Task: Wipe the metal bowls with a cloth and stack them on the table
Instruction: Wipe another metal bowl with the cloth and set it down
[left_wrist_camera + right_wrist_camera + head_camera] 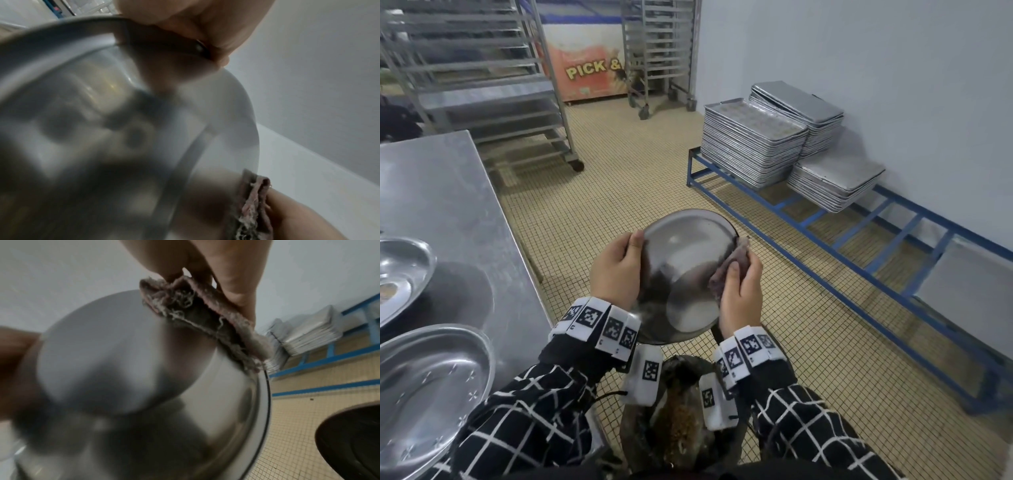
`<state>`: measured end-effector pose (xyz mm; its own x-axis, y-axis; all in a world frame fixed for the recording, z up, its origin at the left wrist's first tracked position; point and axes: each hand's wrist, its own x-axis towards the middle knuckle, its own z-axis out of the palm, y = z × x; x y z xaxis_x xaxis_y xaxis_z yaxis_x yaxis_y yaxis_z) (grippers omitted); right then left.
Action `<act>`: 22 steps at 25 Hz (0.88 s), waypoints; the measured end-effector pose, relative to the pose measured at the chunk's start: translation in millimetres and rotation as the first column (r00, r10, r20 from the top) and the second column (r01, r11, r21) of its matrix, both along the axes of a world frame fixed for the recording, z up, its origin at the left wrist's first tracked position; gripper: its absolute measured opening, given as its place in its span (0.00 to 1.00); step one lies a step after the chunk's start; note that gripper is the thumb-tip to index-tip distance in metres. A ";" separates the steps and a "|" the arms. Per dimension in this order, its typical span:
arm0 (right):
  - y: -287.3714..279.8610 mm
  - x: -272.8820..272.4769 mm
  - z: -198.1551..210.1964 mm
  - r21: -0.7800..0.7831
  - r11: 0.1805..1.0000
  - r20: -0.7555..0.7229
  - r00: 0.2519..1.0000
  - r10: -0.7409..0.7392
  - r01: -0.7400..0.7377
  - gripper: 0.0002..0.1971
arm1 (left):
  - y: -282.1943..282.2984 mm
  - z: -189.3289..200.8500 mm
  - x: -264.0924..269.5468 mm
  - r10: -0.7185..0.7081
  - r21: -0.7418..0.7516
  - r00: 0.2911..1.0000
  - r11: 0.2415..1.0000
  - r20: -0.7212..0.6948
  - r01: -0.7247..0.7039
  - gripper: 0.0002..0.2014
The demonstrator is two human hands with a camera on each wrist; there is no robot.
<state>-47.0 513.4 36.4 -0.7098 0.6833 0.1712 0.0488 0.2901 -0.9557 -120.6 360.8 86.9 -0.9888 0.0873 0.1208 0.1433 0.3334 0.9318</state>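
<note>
A metal bowl (685, 270) is held in the air over the tiled floor, its outer underside turned toward me. My left hand (616, 270) grips its left rim, thumb on the outside; up close the bowl (115, 123) fills the left wrist view. My right hand (739, 291) holds a frayed pinkish-grey cloth (732, 267) pressed against the bowl's right edge. The cloth (205, 318) lies folded over the rim of the bowl (144, 369) in the right wrist view. Two more metal bowls (431, 387) (400, 274) rest on the steel table (448, 205) at the left.
A dark bin (681, 418) with debris stands right below my wrists. Stacks of baking trays (756, 144) sit on a low blue rack (859, 246) along the right wall. Wheeled tray racks (482, 85) and a chest freezer (585, 68) stand at the back.
</note>
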 end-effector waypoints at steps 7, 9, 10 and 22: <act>-30.1 -8.2 9.8 0.664 0.710 0.093 0.968 0.233 -0.235 0.23 | 4.5 7.3 2.4 -0.009 -0.058 1.000 0.998 -0.022 0.007 0.20; -30.3 -15.0 15.3 0.694 0.708 0.062 0.991 0.119 -0.129 0.24 | 4.2 10.0 5.0 -0.047 -0.117 0.997 0.992 -0.063 0.040 0.20; -29.2 -17.7 18.1 0.675 0.736 0.033 0.998 0.049 -0.058 0.25 | 3.7 10.9 5.7 -0.059 -0.127 0.996 0.991 -0.063 0.050 0.19; -4.2 -5.4 -2.1 0.336 0.938 -0.003 0.996 0.089 -0.083 0.27 | -0.5 10.9 -0.9 0.048 0.019 0.999 0.999 0.012 -0.048 0.23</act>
<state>-52.4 509.3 34.3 -0.7580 0.5208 0.3928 -0.0065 0.5961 -0.8029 -121.6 360.3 97.8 -0.9932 0.0370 0.1102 0.1162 0.3212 0.9398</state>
